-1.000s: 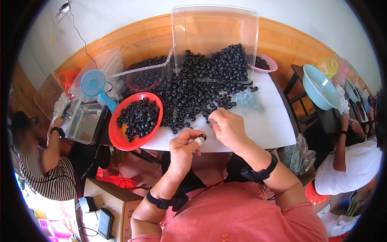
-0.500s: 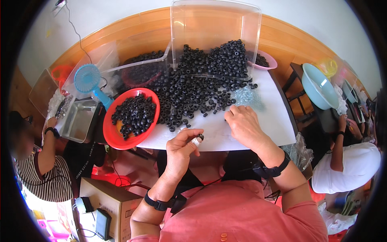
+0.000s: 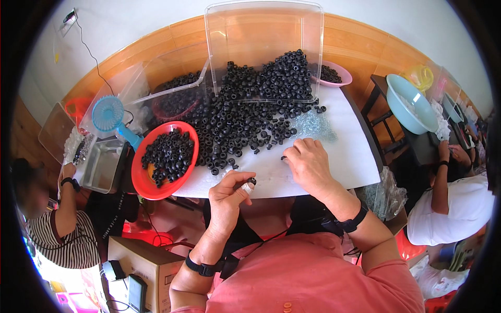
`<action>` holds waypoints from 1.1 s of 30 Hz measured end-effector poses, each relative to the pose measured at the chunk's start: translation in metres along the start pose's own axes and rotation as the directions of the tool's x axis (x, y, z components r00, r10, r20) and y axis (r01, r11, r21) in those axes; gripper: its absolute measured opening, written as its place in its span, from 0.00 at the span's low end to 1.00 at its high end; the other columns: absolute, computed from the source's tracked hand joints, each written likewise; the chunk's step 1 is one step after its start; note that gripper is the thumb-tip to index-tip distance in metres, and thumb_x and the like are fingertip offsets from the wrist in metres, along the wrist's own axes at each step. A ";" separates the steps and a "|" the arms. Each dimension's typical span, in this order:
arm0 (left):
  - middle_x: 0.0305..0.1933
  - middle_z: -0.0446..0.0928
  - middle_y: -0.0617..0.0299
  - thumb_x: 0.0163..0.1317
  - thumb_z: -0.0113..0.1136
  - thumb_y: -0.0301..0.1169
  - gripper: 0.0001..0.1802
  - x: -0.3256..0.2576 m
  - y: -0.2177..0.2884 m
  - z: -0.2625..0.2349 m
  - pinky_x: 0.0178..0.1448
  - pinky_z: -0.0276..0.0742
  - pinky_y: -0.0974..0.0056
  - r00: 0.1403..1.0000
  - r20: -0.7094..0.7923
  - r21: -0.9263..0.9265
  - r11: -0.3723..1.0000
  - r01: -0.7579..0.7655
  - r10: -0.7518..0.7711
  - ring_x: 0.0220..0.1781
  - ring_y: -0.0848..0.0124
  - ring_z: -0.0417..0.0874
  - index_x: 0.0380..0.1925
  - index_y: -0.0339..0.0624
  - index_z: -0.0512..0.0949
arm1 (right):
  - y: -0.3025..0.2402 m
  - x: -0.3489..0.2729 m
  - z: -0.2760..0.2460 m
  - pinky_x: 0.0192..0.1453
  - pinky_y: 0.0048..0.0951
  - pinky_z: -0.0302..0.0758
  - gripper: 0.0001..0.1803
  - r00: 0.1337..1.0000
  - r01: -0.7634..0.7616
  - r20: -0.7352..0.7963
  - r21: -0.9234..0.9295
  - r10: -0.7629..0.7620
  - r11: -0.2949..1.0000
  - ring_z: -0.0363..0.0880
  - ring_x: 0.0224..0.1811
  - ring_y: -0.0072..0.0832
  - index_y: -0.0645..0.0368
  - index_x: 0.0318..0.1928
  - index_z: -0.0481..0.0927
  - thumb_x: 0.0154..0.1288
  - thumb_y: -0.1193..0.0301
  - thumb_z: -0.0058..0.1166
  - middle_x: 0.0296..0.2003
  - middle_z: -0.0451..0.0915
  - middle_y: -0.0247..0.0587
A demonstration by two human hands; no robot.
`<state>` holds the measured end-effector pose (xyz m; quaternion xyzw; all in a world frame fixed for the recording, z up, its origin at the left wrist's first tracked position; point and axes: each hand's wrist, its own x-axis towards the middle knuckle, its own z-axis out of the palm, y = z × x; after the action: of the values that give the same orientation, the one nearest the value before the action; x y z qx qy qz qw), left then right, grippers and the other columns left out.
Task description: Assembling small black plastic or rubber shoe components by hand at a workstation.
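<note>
My left hand (image 3: 228, 201), with white tape on its thumb, pinches a small hollow black plastic piece (image 3: 252, 181) at the table's front edge. To its right, my right hand (image 3: 311, 168) hovers low over the white table top (image 3: 349, 151), thumb and fingers pressed together on a tiny dark bit (image 3: 283, 157); its exact kind is too small to tell. A large heap of similar black pieces (image 3: 224, 122) spreads beyond both hands. Small clear beads (image 3: 315, 127) lie in a patch behind my right hand.
Left of the heap stands a red bowl (image 3: 136, 180) of black pieces, beside a blue handheld fan (image 3: 108, 113). A clear bin (image 3: 261, 31) is tipped on its side at the back, near a pink bowl (image 3: 344, 75). Co-workers sit at left and right.
My right hand has shifted slightly left, and the tiny dark bit at its fingertips shows more plainly. My left hand keeps hold of the black piece. The whole view has shifted a little.
</note>
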<state>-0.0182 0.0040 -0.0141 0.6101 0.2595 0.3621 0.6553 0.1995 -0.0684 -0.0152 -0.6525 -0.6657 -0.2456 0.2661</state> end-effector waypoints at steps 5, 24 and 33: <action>0.38 0.76 0.63 0.62 0.61 0.18 0.12 0.001 0.002 0.001 0.34 0.71 0.73 1.000 -0.006 0.040 0.999 0.012 -0.012 0.26 0.76 0.75 0.47 0.30 0.82 | -0.003 0.003 0.003 0.41 0.39 0.67 0.05 0.999 0.025 0.034 -0.008 -0.025 1.000 0.73 0.38 0.38 0.57 0.28 0.79 0.47 0.77 0.59 0.31 0.75 0.40; 0.38 0.76 0.64 0.62 0.62 0.18 0.11 -0.002 0.002 0.002 0.34 0.72 0.74 1.000 0.011 0.047 0.999 -0.010 0.010 0.28 0.77 0.75 0.44 0.31 0.82 | -0.023 0.012 0.017 0.43 0.39 0.65 0.05 0.999 0.017 0.042 -0.025 -0.016 1.000 0.72 0.40 0.37 0.57 0.29 0.79 0.48 0.76 0.58 0.34 0.74 0.39; 0.38 0.76 0.64 0.61 0.62 0.17 0.10 -0.001 0.003 0.002 0.34 0.72 0.74 1.000 0.011 0.041 0.999 -0.003 0.002 0.29 0.77 0.75 0.44 0.31 0.83 | -0.022 0.011 0.016 0.44 0.39 0.64 0.07 1.000 0.000 0.015 0.013 -0.001 1.000 0.71 0.41 0.37 0.57 0.30 0.78 0.47 0.76 0.59 0.34 0.74 0.39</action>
<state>-0.0183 0.0019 -0.0112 0.6258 0.2624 0.3540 0.6436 0.1772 -0.0506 -0.0191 -0.6524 -0.6695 -0.2362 0.2652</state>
